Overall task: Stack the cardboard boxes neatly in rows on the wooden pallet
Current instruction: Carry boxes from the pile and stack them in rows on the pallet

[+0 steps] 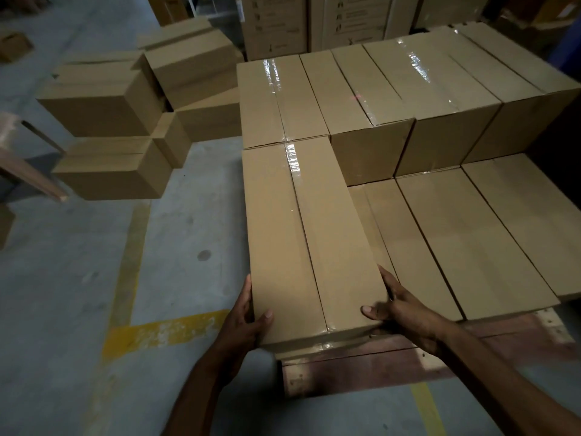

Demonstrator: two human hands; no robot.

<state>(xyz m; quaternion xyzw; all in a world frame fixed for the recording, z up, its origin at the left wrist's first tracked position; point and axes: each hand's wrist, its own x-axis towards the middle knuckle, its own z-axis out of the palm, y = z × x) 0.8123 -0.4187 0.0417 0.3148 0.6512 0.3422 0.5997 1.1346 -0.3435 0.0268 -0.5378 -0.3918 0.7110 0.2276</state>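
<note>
At the far left edge a pale wooden plank is cut off by the frame, so what it belongs to cannot be made out. A small box sits dim and blurred in the upper left corner. Right of these, loose boxes lie in an untidy heap on the concrete floor, some overlapping so that their number is unclear. A worn yellow line runs across the lower left of the floor.

In the lower centre, the left hand grips the near left corner of the taped box, with the thumb on top and the fingers down the side, mostly hidden. The right hand holds the near right corner the same way, thumb on top, fingers stretched along the side. The box lies lengthwise at the front left of the wooden pallet, its far end meeting the back row. Whether it rests fully on the layer beneath cannot be told, as it covers that layer almost entirely.

To its right, lower boxes lie side by side one level down, the rightmost cut off by the frame. Behind them the back row stands two layers high. Printed cartons at top centre are too dark to read, and a blue shape at the upper right edge is unidentifiable.
</note>
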